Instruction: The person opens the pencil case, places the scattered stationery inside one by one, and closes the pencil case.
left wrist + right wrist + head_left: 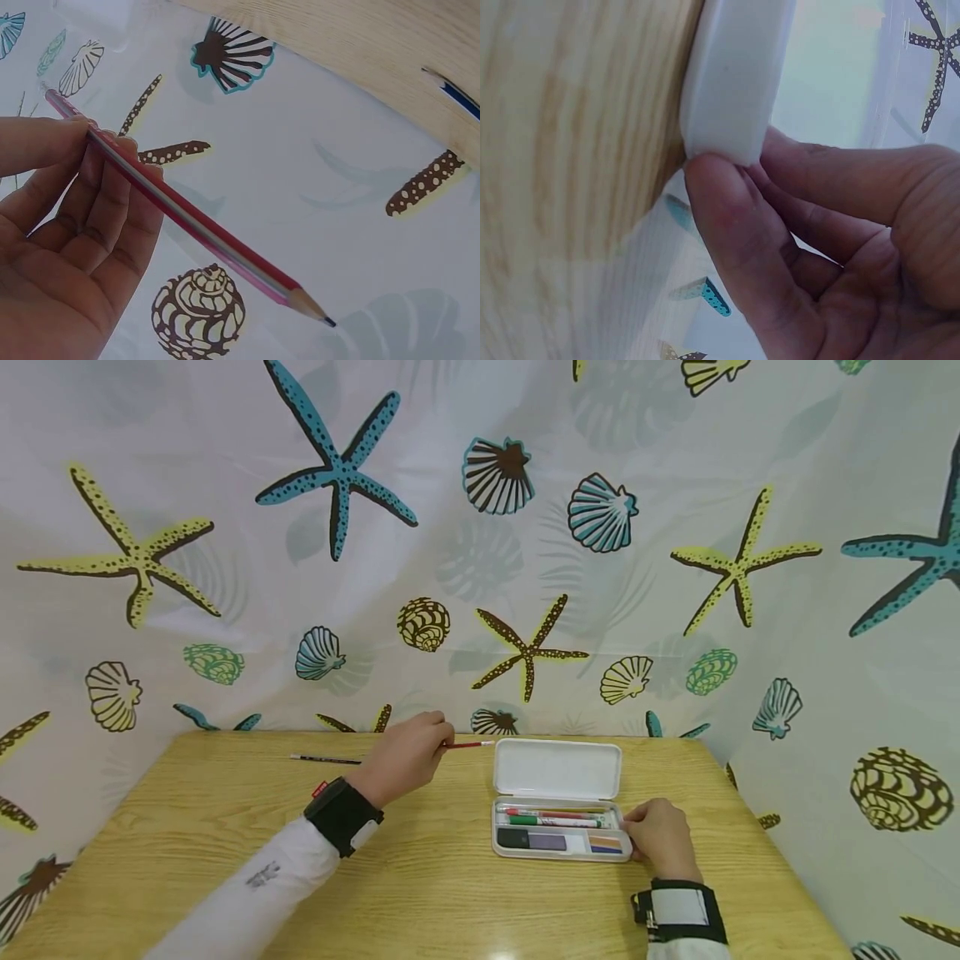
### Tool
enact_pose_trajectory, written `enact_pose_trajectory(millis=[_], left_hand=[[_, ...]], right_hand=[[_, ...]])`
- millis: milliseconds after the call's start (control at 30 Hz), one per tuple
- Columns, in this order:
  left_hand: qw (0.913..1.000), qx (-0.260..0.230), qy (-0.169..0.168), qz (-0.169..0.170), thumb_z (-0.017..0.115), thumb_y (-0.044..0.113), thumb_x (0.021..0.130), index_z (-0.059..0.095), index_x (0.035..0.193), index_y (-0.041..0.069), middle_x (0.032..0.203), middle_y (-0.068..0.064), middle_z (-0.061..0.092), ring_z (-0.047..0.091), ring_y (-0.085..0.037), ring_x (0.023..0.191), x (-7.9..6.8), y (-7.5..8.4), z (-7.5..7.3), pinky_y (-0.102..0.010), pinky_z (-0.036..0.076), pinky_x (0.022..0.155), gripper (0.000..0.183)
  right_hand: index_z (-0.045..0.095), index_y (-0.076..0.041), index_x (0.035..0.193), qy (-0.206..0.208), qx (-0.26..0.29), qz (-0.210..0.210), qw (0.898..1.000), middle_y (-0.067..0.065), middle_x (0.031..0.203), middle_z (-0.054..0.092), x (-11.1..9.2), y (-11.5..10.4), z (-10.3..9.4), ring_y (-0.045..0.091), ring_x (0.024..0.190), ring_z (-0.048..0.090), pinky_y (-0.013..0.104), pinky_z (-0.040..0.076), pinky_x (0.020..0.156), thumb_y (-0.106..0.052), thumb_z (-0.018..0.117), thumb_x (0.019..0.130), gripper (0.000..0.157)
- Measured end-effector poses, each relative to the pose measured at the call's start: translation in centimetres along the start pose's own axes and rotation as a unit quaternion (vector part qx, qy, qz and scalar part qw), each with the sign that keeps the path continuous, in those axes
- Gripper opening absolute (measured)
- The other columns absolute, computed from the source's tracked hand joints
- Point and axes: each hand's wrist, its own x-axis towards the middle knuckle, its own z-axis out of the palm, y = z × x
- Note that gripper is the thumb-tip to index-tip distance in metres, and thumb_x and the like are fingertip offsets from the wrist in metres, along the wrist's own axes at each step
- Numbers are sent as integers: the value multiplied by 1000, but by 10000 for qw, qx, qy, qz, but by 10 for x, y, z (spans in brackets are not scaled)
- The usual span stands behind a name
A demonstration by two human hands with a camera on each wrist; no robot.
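Note:
My left hand (405, 752) pinches a red striped pencil (195, 221) between thumb and fingers, above the table's far side. The pencil's sharpened tip points away from the palm in the left wrist view. A white pencil case (558, 768) lies on the table with its lid raised. My right hand (663, 835) grips the case's right end, thumb and fingers on its corner (731, 112). Inside lie a green-capped marker (555, 822), reddish writing tools (570, 813), a black block (513, 838), a greyish-purple block (547, 842) and an orange, white and blue eraser (604, 843).
A dark pencil (326, 759) lies on the wooden table (427, 893) at the far left, partly behind the left hand. White cloth (465, 677) printed with starfish and shells hangs along the table's back and sides.

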Motion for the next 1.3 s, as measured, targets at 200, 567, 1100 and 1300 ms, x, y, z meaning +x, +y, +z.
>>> enact_pose_trajectory(millis=[200, 567, 1100, 1300], left_hand=[[9997, -156, -57, 205, 70, 1, 95, 73, 100, 5, 93, -5, 64, 64, -19, 85, 15, 17, 3, -31, 56, 75, 7], [9982, -185, -223, 526, 67, 2, 98, 72, 100, 5, 95, -5, 64, 63, -19, 87, 41, 50, 15, -30, 56, 77, 6], [9946, 64, -826, 621, 66, 10, 101, 74, 101, 11, 91, 0, 63, 60, -11, 82, 76, 86, 30, -20, 50, 69, 7], [9940, 84, -857, 672, 66, 11, 101, 74, 102, 12, 93, 1, 65, 61, -11, 84, 89, 97, 32, -19, 49, 69, 8]], right_hand=[[71, 13, 102, -2, -8, 4, 10000, 20, 89, 69, 0, 0, 1, 24, 71, 64, 29, 54, 56, -5, 69, 96, 19], [71, 12, 102, 7, -14, 58, 10000, 21, 90, 69, 2, 2, 2, 25, 72, 64, 29, 54, 56, -5, 69, 96, 18], [72, 11, 101, -54, 10, 103, 9999, 19, 90, 69, 2, 3, 0, 26, 74, 64, 30, 54, 57, -5, 68, 97, 16], [72, 11, 101, -38, -2, 110, 9999, 19, 90, 68, 2, 2, 1, 26, 74, 64, 30, 54, 57, -4, 69, 96, 16]])
